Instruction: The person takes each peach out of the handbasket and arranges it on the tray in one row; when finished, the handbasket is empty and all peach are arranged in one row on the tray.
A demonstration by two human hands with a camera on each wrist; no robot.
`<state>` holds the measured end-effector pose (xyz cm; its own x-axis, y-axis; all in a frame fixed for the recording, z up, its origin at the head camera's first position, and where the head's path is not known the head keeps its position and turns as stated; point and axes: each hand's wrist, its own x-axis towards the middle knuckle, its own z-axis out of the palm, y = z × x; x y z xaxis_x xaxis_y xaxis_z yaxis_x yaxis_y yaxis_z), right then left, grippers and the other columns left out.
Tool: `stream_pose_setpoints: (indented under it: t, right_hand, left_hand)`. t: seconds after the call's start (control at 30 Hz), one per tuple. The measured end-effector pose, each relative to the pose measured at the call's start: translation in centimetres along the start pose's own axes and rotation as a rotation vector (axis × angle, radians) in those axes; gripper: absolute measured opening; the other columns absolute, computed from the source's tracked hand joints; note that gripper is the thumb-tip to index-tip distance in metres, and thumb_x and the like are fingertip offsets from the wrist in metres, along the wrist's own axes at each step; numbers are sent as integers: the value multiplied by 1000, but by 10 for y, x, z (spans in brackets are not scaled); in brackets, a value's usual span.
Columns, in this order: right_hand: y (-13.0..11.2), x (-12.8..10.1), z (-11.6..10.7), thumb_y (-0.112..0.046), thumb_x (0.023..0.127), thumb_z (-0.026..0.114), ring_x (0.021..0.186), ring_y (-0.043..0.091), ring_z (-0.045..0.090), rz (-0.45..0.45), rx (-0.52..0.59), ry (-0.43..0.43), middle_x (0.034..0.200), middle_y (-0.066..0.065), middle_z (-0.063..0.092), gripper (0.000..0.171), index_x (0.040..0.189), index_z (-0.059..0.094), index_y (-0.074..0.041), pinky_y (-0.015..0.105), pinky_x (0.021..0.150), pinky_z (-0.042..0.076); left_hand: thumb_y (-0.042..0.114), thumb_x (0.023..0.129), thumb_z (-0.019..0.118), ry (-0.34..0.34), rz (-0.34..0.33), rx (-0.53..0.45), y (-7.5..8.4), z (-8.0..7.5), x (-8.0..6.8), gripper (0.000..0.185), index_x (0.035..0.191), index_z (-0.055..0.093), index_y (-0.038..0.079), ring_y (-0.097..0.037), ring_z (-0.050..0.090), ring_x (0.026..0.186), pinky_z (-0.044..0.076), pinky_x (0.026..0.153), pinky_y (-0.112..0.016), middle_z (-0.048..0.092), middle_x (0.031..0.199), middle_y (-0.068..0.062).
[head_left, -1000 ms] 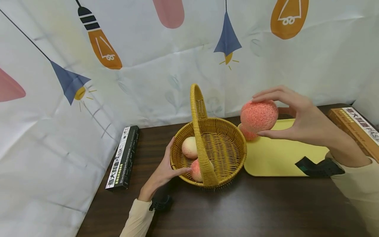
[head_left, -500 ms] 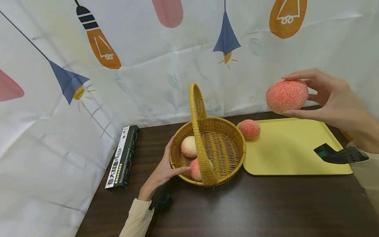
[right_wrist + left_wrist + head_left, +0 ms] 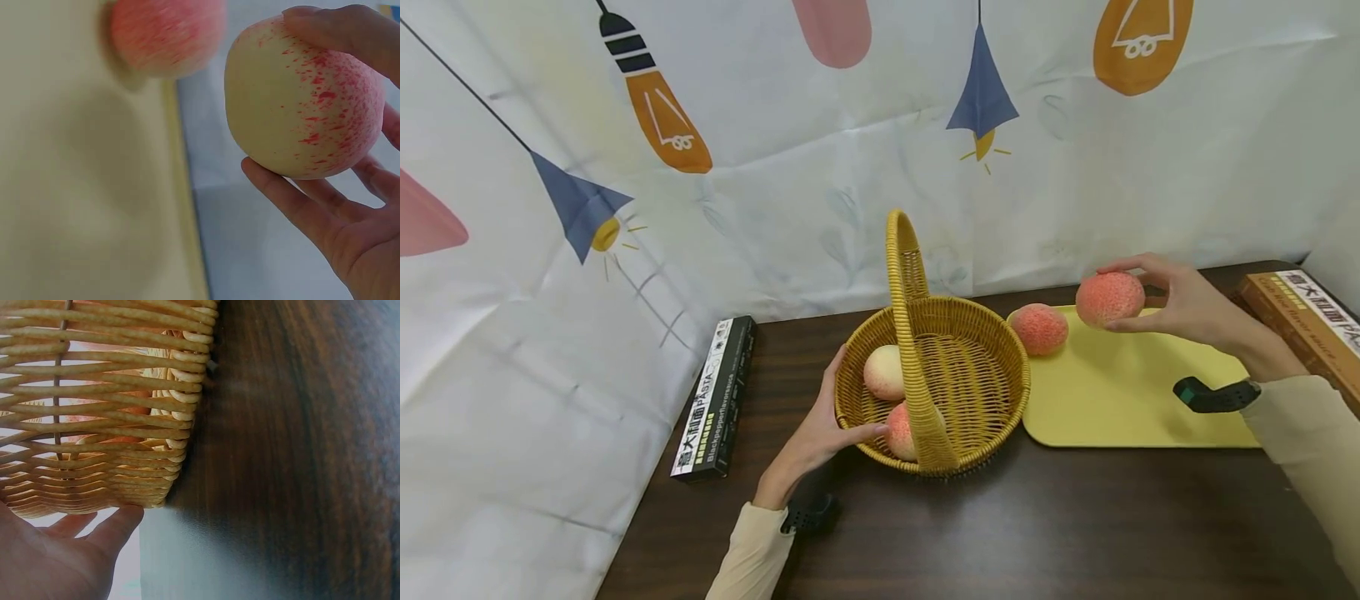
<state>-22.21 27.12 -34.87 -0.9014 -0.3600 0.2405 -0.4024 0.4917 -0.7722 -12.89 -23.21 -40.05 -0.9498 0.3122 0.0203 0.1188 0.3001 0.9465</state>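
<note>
A dark wooden table (image 3: pixel 1075 533) filled the lower part of the head view. At lower left a black pasta box (image 3: pixel 713 398) lay along its edge, and at the far right edge sat a brown pasta box (image 3: pixel 1303 325) (only partly in frame). Behind hung a white backdrop cloth (image 3: pixel 790 192) printed with orange bulbs, blue lamps and pink shapes.

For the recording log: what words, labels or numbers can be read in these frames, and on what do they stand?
"PASTA": on the black box left of the basket, after large Chinese characters.
"Blackpeppersauce", roughly: small line along the same box, barely legible.
Brown box at the right edge: large Chinese characters; the smaller print is too blurred.
Wrist views: no text.
</note>
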Motion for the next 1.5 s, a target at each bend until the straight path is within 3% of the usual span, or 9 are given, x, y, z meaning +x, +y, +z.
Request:
stream_pose_setpoints:
  t: [0.1,0.33,0.7,0.87,1.07,1.33,1.5]
  right_hand:
    - [14,0,7,-4,79,92,109,3,57,35,-18,-25,136,-9,54,70,142,63,-11,19,81,52]
    - [30,7,20,-1,76,93,111,1,52,42,-31,-70,137,8,56,68,137,64,-7,20,81,54]
    - [38,8,20,-6,80,91,113,2,52,9,-15,-132,136,4,56,68,140,61,-6,19,84,52]
    - [36,9,21,-4,81,91,112,3,53,39,-19,-129,140,9,55,69,142,59,-3,21,84,53]
    - [35,10,19,-11,80,93,108,-1,53,44,-91,-150,137,16,59,68,140,62,-4,20,82,53]
    - [31,13,19,-13,75,96,104,-1,52,-56,-236,-144,129,16,63,66,135,67,-5,29,81,54]
    - [31,15,21,-11,75,96,105,2,50,-66,-241,-135,129,17,61,67,136,67,-4,27,81,54]
  left_hand:
    - [29,84,90,4,-8,8,0,0,0,127,168,-4,33,-36,37,148,41,113,-53,14,171,-11]
    - [29,83,90,14,-17,11,0,0,0,127,168,-3,34,-35,36,149,39,114,-54,14,172,-10]
    - [29,82,91,14,-4,21,-1,1,1,128,168,-4,31,-35,34,149,38,114,-55,13,172,-10]
    - [29,82,91,13,-6,17,-1,1,1,128,168,-4,32,-35,34,150,38,114,-55,13,172,-10]
    - [28,83,91,7,5,8,-1,1,2,127,168,-3,33,-36,34,150,38,114,-55,12,172,-9]
    - [30,83,91,10,2,10,-1,0,1,127,169,-4,30,-36,32,151,35,116,-56,11,172,-9]
    - [31,83,91,11,-6,13,-1,-1,1,129,169,-5,27,-36,32,151,35,116,-57,12,172,-10]
